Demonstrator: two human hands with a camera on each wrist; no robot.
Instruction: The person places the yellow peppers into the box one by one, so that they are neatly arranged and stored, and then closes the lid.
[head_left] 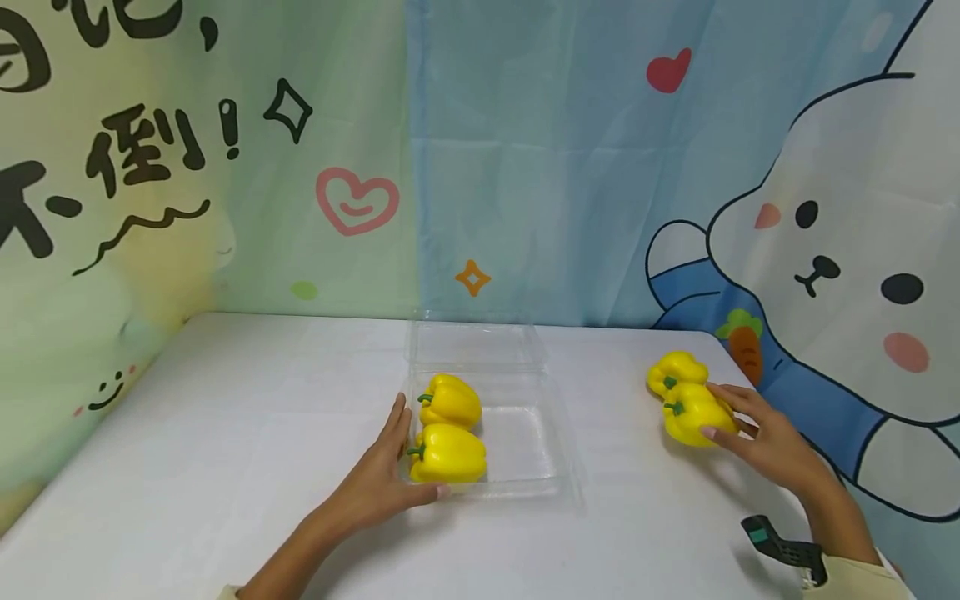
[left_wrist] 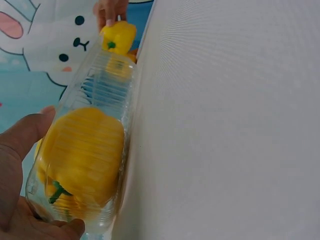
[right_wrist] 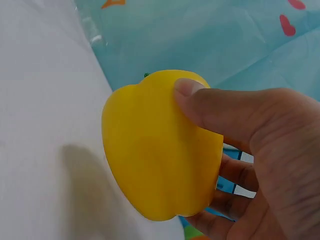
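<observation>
Left grip [left_wrist: 10, 185], box [head_left: 517, 433], peppers [head_left: 450, 454], perhaps lid [head_left: 480, 342]

A tabletop nook, kind of room hidden, white surface [head_left: 225, 417] against a printed cloth backdrop [head_left: 525, 208], green and blue panels, cartoon rabbit [head_left: 847, 333], carrot [head_left: 745, 350], red heart [head_left: 670, 71], bold Chinese lettering [head_left: 138, 150], cloth creases visible, the cloth spanning behind and at both sides.

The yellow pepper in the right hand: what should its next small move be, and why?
Probably carry this pepper to the clear box: the right hand grips it, the left hand holds the box, and bare floor shows beside two peppers inside.
</observation>
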